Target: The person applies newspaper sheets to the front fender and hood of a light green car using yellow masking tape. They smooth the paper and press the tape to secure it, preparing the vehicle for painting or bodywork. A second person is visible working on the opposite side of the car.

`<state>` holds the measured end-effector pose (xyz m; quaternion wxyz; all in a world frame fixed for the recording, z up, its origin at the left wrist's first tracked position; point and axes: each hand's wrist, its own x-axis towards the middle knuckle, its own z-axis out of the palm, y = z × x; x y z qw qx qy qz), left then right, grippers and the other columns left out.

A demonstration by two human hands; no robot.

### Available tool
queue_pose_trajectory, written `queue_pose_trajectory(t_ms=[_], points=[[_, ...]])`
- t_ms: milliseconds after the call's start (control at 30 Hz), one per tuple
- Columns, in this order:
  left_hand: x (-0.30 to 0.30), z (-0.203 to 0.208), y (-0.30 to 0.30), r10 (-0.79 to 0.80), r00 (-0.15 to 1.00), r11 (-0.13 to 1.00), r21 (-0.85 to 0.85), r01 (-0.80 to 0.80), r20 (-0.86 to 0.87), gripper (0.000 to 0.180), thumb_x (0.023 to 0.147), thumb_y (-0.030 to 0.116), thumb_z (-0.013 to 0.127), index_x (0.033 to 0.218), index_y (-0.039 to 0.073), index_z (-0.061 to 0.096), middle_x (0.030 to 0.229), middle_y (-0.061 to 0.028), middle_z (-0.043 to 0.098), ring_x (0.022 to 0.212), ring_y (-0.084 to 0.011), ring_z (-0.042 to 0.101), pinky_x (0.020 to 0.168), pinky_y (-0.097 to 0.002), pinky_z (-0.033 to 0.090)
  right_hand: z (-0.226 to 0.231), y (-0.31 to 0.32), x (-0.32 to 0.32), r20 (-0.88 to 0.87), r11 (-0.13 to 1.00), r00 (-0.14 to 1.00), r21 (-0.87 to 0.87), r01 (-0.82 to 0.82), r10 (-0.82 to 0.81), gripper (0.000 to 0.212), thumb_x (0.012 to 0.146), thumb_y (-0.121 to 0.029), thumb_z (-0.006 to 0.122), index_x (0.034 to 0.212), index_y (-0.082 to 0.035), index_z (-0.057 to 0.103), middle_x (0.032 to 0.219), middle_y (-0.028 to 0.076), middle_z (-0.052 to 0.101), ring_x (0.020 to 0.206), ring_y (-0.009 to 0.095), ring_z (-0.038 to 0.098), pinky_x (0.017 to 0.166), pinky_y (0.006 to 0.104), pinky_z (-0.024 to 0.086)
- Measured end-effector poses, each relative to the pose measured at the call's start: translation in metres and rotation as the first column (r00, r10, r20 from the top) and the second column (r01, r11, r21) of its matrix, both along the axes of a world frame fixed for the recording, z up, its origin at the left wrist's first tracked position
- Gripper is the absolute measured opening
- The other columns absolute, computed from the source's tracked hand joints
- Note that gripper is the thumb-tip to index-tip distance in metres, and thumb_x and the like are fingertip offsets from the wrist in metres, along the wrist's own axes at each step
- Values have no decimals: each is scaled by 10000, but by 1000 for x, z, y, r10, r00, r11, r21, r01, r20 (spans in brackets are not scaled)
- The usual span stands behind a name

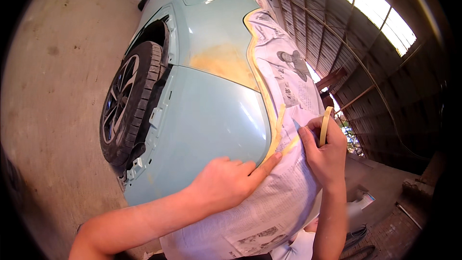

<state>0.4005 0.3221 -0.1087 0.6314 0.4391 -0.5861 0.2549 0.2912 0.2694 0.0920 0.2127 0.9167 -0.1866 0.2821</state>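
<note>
My left hand (pixel 222 182) reaches across a light-blue car body panel (pixel 216 115). Its index finger is stretched out and presses on yellow masking tape (pixel 275 139) along the panel's curved edge, while the other fingers are curled with nothing in them. Beside it, my right hand (pixel 329 151) is closed on a thin roll of masking tape (pixel 325 126), seen edge-on. A short length of tape runs between the two hands. Under both hands lies newspaper masking (pixel 288 183), which covers the area right of the tape line and hangs toward me.
A tan sanded-looking patch (pixel 224 63) marks the panel beyond a seam. At the left, a wheel (pixel 122 101) sits in an arch with exposed trim clips. Concrete floor (pixel 53 91) extends left. A corrugated wall (pixel 356 43) stands right, with dark hoses (pixel 358 243) at lower right.
</note>
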Motion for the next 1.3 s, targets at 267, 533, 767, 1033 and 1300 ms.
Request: queue_pose_trajectory(t_ms=[267,533,767,1033,1300], points=[[4,32,-7,61,998,998,29,-61,21,569,802,108,591,1371,108,590,637,30,529,521,-149,553,477,-294,427,3,-16,-3,85,991,996,135,-14,2,200,800,-61,751,914,-3,598,838,99,631,735,232,613,678,341,485],[10,65,-4,57,993,989,133,-70,99,499,837,107,587,1334,65,589,663,-27,607,538,-233,626,488,-365,487,4,-19,-4,99,989,994,132,-60,48,178,830,-66,710,959,2,607,883,150,650,788,279,654,709,378,507],[15,98,0,63,980,925,356,-129,190,457,864,123,565,1320,94,582,669,-85,658,584,-289,668,482,-412,482,7,-22,-16,303,981,950,152,-122,71,173,847,-50,680,1004,0,628,843,139,654,756,266,654,695,361,510],[8,111,-4,110,972,878,438,-192,206,472,884,139,531,1356,135,557,676,-93,670,614,-307,682,507,-439,491,14,4,-48,260,994,961,-80,-72,91,258,828,-69,685,1080,-36,642,824,136,642,733,307,646,672,390,510],[5,24,20,108,992,981,169,-96,-59,551,897,103,592,1441,127,505,813,-100,625,625,-301,631,552,-425,504,-12,51,-75,192,948,953,-264,-180,234,434,774,-61,725,1197,-13,637,795,93,609,691,280,627,637,382,502]])
